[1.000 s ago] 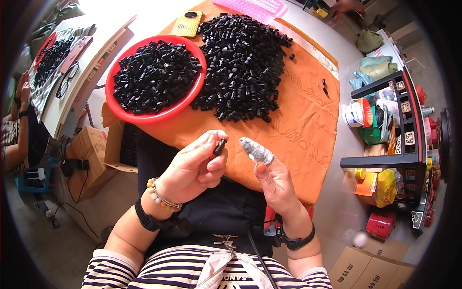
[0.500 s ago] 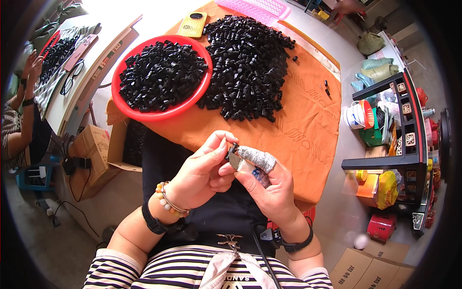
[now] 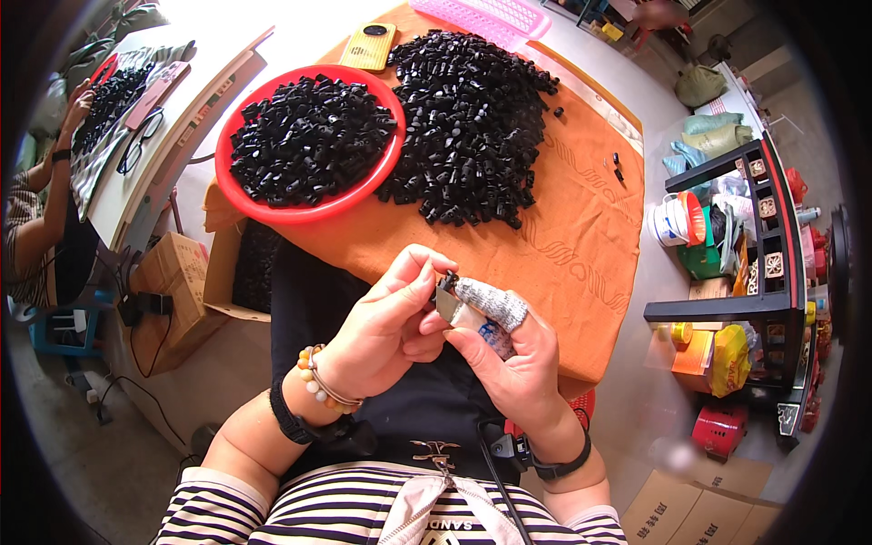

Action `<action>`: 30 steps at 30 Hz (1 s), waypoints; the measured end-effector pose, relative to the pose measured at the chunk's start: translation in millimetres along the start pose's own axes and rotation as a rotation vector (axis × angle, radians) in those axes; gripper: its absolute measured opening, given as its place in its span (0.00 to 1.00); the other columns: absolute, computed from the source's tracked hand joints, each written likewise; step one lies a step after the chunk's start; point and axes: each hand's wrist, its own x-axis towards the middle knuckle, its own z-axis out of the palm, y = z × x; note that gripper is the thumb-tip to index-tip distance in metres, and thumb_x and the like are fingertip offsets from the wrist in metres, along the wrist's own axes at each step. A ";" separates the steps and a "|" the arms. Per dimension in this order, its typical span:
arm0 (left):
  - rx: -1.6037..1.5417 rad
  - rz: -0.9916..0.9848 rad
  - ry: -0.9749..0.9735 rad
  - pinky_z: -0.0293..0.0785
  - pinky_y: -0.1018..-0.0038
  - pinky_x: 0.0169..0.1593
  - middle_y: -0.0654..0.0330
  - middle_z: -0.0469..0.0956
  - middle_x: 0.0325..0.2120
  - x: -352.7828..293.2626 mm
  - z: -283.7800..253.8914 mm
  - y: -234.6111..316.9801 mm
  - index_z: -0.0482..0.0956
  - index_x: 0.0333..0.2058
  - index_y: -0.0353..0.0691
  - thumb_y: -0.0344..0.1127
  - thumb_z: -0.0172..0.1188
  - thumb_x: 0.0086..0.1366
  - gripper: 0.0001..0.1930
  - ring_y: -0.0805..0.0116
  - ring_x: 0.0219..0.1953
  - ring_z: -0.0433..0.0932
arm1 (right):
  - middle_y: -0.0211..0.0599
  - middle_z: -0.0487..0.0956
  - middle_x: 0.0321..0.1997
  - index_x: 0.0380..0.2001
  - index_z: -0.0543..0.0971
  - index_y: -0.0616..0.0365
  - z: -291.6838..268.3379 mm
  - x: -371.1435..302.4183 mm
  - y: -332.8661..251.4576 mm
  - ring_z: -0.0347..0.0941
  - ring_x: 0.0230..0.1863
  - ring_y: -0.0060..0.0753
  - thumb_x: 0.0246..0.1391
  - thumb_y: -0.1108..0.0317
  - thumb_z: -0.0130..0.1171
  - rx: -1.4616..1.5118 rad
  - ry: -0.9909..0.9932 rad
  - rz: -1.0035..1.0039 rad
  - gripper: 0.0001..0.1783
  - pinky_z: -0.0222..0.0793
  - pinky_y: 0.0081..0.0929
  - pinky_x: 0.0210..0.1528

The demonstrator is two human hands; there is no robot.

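Note:
Over my lap, at the near edge of the orange cloth, both hands meet. My left hand pinches a small black plastic piece between thumb and fingertips. My right hand is closed on a small flat metal blade, its white wrapped grip partly hidden by the fingers. A grey knitted finger cover sits on the right index finger, which presses close to the black piece. The blade lies right against or beside the piece; actual contact is hard to make out.
Beyond my hands, a red basin full of black pieces stands beside a large loose heap on the orange cloth. A yellow phone and pink basket lie behind. Left, another person's arm reaches over a white table.
My hands have shifted very slightly, still holding the black piece and blade. At the left, the other person's hands have lowered toward the black pieces on their table.

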 end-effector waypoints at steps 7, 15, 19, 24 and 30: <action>0.066 0.031 0.052 0.52 0.87 0.20 0.69 0.61 0.18 -0.7 3.6 -3.4 0.67 0.43 0.51 0.41 0.42 0.70 0.08 0.83 0.16 0.53 | 0.23 0.72 0.28 0.43 0.76 0.64 -0.5 -2.6 -0.5 0.63 0.24 0.10 0.50 0.74 0.62 0.056 -0.003 0.046 0.15 0.59 0.11 0.25; 0.054 0.035 0.053 0.52 0.86 0.20 0.68 0.62 0.19 -1.0 3.8 -3.2 0.67 0.43 0.49 0.41 0.42 0.70 0.08 0.83 0.16 0.53 | 0.23 0.73 0.27 0.42 0.77 0.63 -2.7 -2.3 -2.3 0.64 0.25 0.10 0.50 0.75 0.62 0.053 -0.020 0.072 0.14 0.60 0.11 0.26; 0.033 0.029 0.037 0.52 0.86 0.21 0.67 0.63 0.20 -0.9 3.4 -4.1 0.67 0.42 0.48 0.40 0.42 0.70 0.08 0.83 0.17 0.54 | 0.23 0.73 0.27 0.42 0.76 0.63 -1.2 -3.0 2.2 0.65 0.26 0.11 0.50 0.75 0.61 0.113 -0.002 0.057 0.14 0.62 0.12 0.28; 0.032 0.026 0.041 0.52 0.86 0.21 0.67 0.63 0.20 -1.3 4.5 -3.4 0.67 0.43 0.48 0.41 0.42 0.70 0.08 0.83 0.17 0.54 | 0.24 0.73 0.28 0.43 0.76 0.64 -2.5 -3.1 0.3 0.66 0.27 0.11 0.51 0.75 0.60 0.102 -0.020 0.046 0.15 0.63 0.12 0.28; 0.045 0.041 0.044 0.52 0.86 0.21 0.67 0.63 0.20 -0.4 5.1 -4.3 0.67 0.43 0.48 0.41 0.42 0.70 0.08 0.83 0.18 0.54 | 0.25 0.74 0.30 0.45 0.74 0.65 -0.9 -3.0 -3.4 0.67 0.28 0.10 0.50 0.75 0.61 0.168 -0.023 0.094 0.16 0.63 0.11 0.29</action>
